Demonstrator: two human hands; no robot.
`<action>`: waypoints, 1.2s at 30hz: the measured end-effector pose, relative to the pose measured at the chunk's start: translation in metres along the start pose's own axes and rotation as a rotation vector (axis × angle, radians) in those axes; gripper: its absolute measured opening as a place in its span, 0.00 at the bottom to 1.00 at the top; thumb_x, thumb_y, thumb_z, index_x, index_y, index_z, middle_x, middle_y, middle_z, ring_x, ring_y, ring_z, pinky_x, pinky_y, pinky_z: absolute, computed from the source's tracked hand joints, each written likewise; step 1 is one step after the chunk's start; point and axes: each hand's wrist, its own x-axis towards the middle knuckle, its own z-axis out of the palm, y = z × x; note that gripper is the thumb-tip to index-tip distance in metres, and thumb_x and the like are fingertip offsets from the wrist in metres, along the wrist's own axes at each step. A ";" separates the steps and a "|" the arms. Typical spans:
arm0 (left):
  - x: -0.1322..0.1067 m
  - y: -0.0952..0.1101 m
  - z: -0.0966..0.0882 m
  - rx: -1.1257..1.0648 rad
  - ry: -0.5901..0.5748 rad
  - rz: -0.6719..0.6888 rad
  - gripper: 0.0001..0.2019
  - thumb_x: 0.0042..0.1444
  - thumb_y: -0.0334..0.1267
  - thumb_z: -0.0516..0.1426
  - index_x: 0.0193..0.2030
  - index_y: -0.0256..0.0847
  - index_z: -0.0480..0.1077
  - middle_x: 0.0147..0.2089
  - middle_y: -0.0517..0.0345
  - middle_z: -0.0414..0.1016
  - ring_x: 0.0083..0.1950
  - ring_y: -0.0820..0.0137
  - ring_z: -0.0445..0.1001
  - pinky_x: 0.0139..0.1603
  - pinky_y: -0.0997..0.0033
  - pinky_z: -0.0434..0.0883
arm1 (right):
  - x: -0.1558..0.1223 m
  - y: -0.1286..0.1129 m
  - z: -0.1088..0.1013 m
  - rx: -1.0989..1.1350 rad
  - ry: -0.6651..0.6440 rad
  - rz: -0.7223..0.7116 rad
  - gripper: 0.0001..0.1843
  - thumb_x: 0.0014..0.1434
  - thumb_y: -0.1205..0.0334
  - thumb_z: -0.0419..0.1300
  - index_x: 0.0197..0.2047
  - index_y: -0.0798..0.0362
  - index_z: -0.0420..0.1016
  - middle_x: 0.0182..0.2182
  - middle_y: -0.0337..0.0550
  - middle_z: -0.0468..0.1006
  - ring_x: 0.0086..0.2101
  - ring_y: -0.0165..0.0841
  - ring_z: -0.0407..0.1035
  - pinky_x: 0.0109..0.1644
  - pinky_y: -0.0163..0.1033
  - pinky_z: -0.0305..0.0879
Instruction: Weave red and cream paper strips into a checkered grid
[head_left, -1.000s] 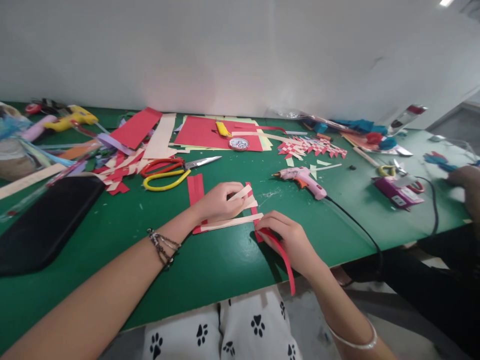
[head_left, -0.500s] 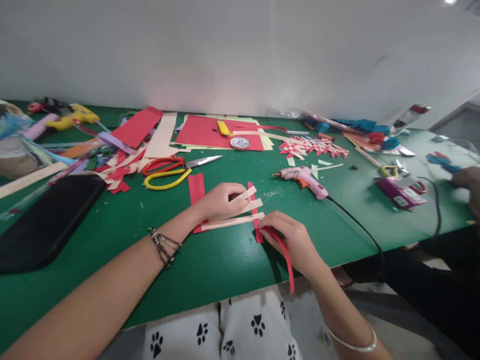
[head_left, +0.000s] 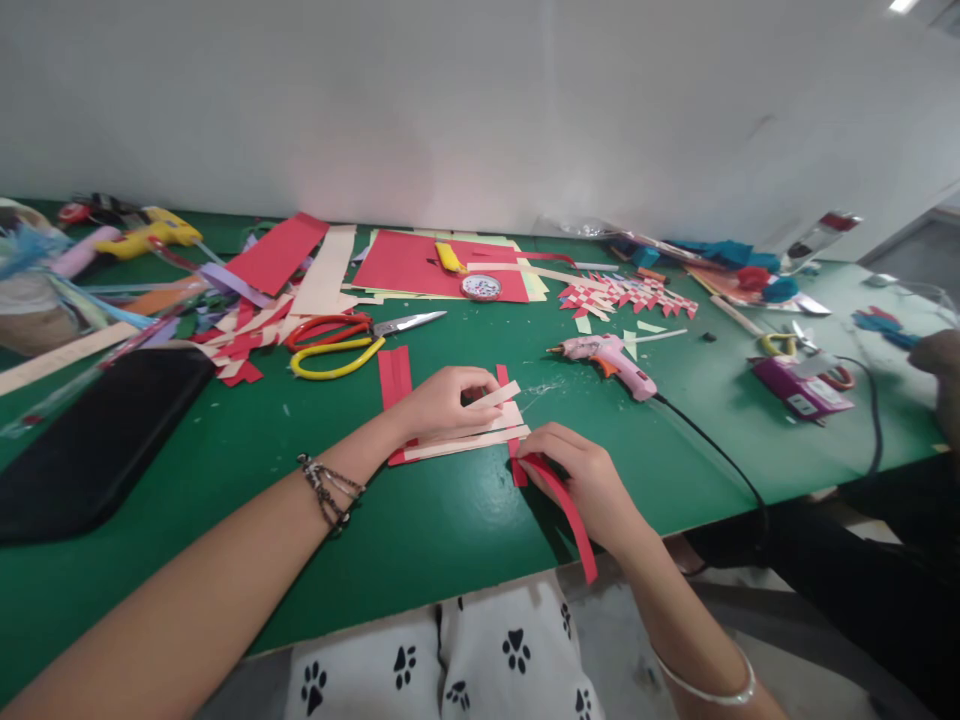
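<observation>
Cream paper strips (head_left: 465,441) lie across red paper strips (head_left: 395,375) on the green table. My left hand (head_left: 448,400) is closed over the cream strips, its fingertips pinching one whose end tilts up to the right. A red strip (head_left: 519,470) runs under or between the cream ends on the right side; their exact order is hard to see. My right hand (head_left: 581,475) is closed by those ends, gripping a long red paper strip (head_left: 574,520) that curves down toward the table's front edge.
Scissors (head_left: 337,345) lie behind my left hand, and a pink glue gun (head_left: 611,362) with a black cord is at right. A black case (head_left: 105,440) sits at left. Red sheets (head_left: 405,265), woven paper pieces (head_left: 622,295) and scraps line the back. Another person's hand (head_left: 937,355) is far right.
A lower cream strip has shifted down, closer to the front one, under my left hand. The red strip in my right hand has turned and swung slightly right.
</observation>
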 end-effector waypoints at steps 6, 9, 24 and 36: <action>0.000 -0.007 0.001 -0.032 -0.002 -0.008 0.08 0.51 0.39 0.51 0.25 0.38 0.65 0.24 0.65 0.60 0.26 0.76 0.58 0.27 0.76 0.56 | 0.001 -0.001 -0.001 0.034 0.002 -0.002 0.08 0.58 0.72 0.51 0.36 0.52 0.69 0.31 0.39 0.71 0.29 0.27 0.66 0.34 0.32 0.63; 0.000 -0.008 0.001 -0.020 0.006 -0.015 0.10 0.51 0.40 0.50 0.25 0.37 0.64 0.23 0.65 0.58 0.26 0.76 0.56 0.26 0.76 0.54 | 0.001 -0.002 -0.002 0.056 -0.014 0.009 0.08 0.58 0.73 0.52 0.36 0.52 0.69 0.31 0.40 0.72 0.30 0.27 0.67 0.35 0.32 0.63; -0.001 -0.006 0.001 -0.037 0.007 0.003 0.12 0.51 0.41 0.49 0.21 0.39 0.55 0.21 0.67 0.50 0.23 0.77 0.52 0.24 0.76 0.50 | 0.031 -0.003 -0.025 -0.012 -0.218 0.115 0.08 0.58 0.61 0.53 0.35 0.53 0.72 0.32 0.41 0.76 0.31 0.29 0.69 0.34 0.32 0.64; -0.002 0.001 0.003 -0.039 0.047 -0.004 0.14 0.52 0.40 0.49 0.19 0.40 0.51 0.21 0.66 0.46 0.24 0.77 0.50 0.24 0.75 0.49 | 0.059 0.014 -0.028 0.039 -0.203 0.209 0.06 0.52 0.61 0.57 0.29 0.55 0.71 0.22 0.36 0.72 0.21 0.24 0.57 0.25 0.31 0.53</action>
